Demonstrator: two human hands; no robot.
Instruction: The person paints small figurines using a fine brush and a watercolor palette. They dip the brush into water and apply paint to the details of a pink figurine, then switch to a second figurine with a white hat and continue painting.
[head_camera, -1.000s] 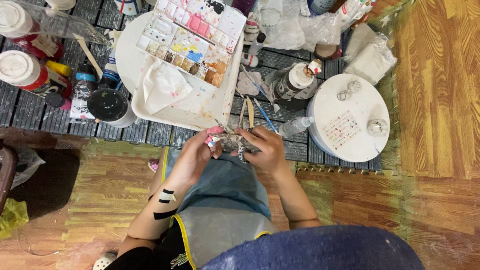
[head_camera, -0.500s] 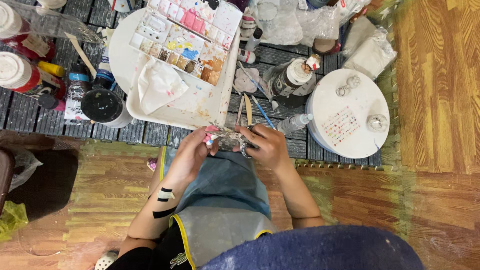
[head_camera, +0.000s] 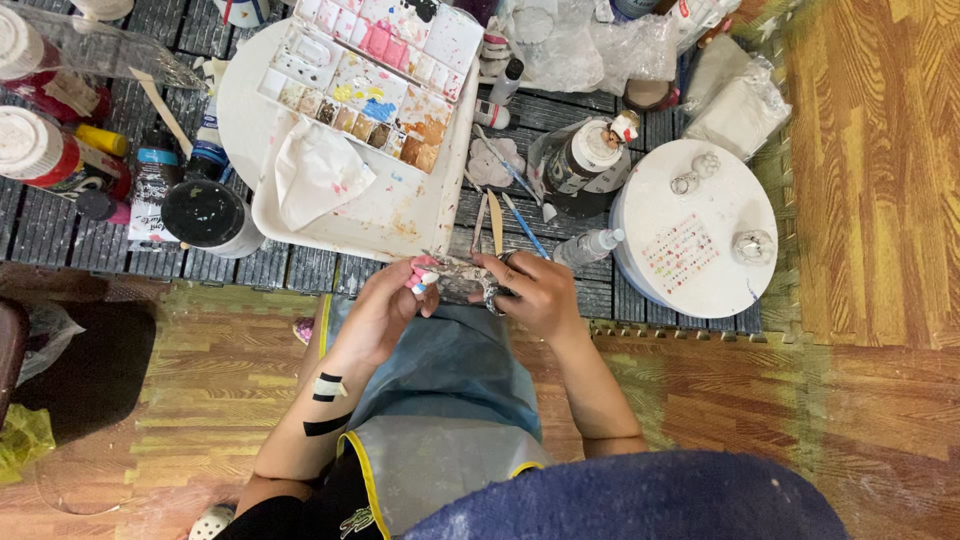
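Observation:
My left hand (head_camera: 385, 305) and my right hand (head_camera: 530, 290) meet over my lap and both grip a small greyish, paint-smeared object (head_camera: 462, 278) between them. What it is stays unclear, as fingers hide most of it. A white tray (head_camera: 395, 215) lies just beyond my hands. It carries a paint palette (head_camera: 375, 75) with many coloured wells and a crumpled white tissue (head_camera: 318, 172). Brushes and wooden sticks (head_camera: 497, 205) lie on the dark slatted mat right of the tray.
A round white plate (head_camera: 695, 235) with small trinkets sits to the right. A black-lidded jar (head_camera: 205, 212), paint bottles (head_camera: 45, 160) and a white-capped bottle (head_camera: 585, 160) stand around the tray. Plastic bags (head_camera: 590, 45) lie at the back. A grey-blue apron (head_camera: 440, 400) covers my lap.
My hands have stayed together on the small object, turning it slightly; nothing else moved.

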